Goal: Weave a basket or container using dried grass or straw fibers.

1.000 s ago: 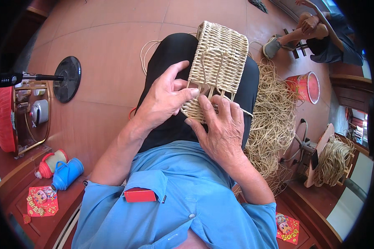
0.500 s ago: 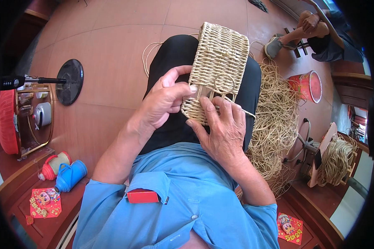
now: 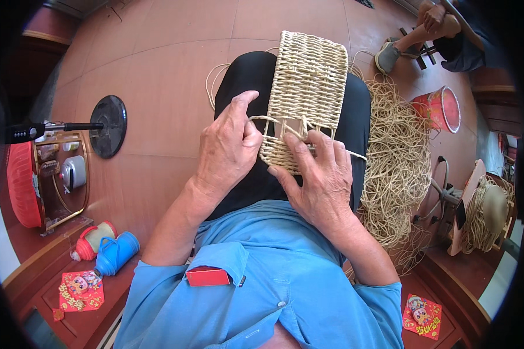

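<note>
A flat, pale woven straw piece lies across my lap, with a gap of bare upright cords between its large far part and a short near band. My left hand is beside the gap, closed with the index finger bent upward, and pinches a pale straw cord that runs rightward into the gap. My right hand grips the near band, thumb at its lower edge and fingertips over the gap. Another cord end sticks out to the right past its fingers. The cord's tip in my left hand is hidden.
A heap of loose straw cord lies on the floor at my right, near a red bucket. Another person's legs show at the far right. On the left stand a fan's round black base and a blue thermos flask.
My left hand has drawn back from the weave's left edge, pulling a cord leftward. The cord loop over the gap has shrunk. My right hand keeps its grip. The whole view has shifted slightly.
</note>
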`<state>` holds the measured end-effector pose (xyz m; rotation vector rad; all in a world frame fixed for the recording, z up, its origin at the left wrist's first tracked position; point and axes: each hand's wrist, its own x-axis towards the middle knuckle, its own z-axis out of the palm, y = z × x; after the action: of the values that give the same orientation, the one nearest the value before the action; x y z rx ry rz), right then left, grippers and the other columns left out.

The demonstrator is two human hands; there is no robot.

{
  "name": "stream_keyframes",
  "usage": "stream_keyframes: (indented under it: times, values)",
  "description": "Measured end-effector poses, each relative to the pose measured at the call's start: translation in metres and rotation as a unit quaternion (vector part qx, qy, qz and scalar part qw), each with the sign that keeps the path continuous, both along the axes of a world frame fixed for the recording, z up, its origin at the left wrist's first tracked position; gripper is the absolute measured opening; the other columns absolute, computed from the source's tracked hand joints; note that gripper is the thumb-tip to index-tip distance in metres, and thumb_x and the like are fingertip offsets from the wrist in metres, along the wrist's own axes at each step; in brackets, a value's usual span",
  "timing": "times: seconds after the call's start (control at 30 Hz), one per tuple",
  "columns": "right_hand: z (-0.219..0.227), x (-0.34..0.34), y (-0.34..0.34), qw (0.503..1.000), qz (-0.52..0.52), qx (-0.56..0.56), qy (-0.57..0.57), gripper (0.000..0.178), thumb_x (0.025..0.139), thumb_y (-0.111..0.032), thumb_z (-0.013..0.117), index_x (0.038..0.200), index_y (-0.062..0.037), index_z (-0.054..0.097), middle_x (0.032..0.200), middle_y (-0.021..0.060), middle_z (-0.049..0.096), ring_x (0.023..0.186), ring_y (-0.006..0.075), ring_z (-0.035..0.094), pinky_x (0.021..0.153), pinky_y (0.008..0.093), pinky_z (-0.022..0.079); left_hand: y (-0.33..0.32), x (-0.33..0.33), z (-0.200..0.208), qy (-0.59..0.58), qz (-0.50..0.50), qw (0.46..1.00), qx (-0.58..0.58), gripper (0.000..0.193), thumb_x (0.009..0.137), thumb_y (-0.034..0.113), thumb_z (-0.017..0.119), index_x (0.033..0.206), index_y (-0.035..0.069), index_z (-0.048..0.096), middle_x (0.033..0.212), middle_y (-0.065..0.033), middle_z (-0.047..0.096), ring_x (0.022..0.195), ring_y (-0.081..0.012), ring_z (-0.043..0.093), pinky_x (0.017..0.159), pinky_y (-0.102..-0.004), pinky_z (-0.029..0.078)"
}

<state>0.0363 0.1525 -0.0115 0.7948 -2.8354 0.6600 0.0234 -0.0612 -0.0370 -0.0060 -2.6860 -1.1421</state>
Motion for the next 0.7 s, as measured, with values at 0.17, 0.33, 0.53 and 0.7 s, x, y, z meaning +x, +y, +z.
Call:
stream_keyframes:
  times: [0.17, 0.33, 0.53, 0.7]
  values:
    - [-0.004, -0.008, -0.009, 0.997, -0.016, -0.069, 0.017, 0.042, 0.093, -0.028, 0.088, 0.131, -0.0124, 0.075, 0.114, 0.0081, 0.063, 0.1, 0.0286, 0.064, 0.088, 0.0427, 0.052, -0.032, -0.01, -0.027, 0.007, 0.023, 0.994, -0.104, 0.042, 0.108, 0.01, 0.06, 0.15, 0.013, 0.064, 0.079, -0.0157, 0.063, 0.07, -0.0295, 0.067, 0.072, -0.0445, 0.056]
    - [-0.016, -0.017, -0.029, 0.996, -0.022, -0.082, 0.04, 0.017, 0.098, -0.027, 0.082, 0.099, -0.0119, 0.074, 0.096, 0.0048, 0.06, 0.089, 0.025, 0.063, 0.079, 0.0416, 0.05, -0.131, -0.014, -0.082, -0.111, 0.102, 0.988, -0.028, 0.037, 0.104, 0.015, 0.075, 0.14, 0.012, 0.072, 0.075, -0.0043, 0.073, 0.076, -0.0208, 0.074, 0.07, -0.0487, 0.054]
    - [-0.02, -0.023, -0.045, 0.99, -0.062, -0.12, 0.034, 0.023, 0.096, -0.026, 0.081, 0.082, -0.0108, 0.072, 0.088, 0.0068, 0.06, 0.086, 0.0265, 0.064, 0.079, 0.0441, 0.049, -0.382, 0.009, -0.137, -0.085, 0.258, 0.962, -0.011, 0.043, 0.101, 0.024, 0.086, 0.134, -0.001, 0.078, 0.11, -0.0071, 0.083, 0.095, -0.0164, 0.074, 0.09, -0.0327, 0.059]
    - [-0.018, -0.025, -0.047, 0.989, -0.074, -0.128, 0.023, 0.021, 0.092, -0.023, 0.081, 0.079, -0.0099, 0.071, 0.085, 0.0077, 0.06, 0.084, 0.0275, 0.064, 0.08, 0.0456, 0.047, -0.55, 0.073, -0.109, -0.152, 0.398, 0.903, 0.065, 0.046, 0.103, 0.031, 0.084, 0.134, -0.002, 0.076, 0.09, -0.0092, 0.078, 0.076, -0.0156, 0.07, 0.066, -0.0312, 0.057]
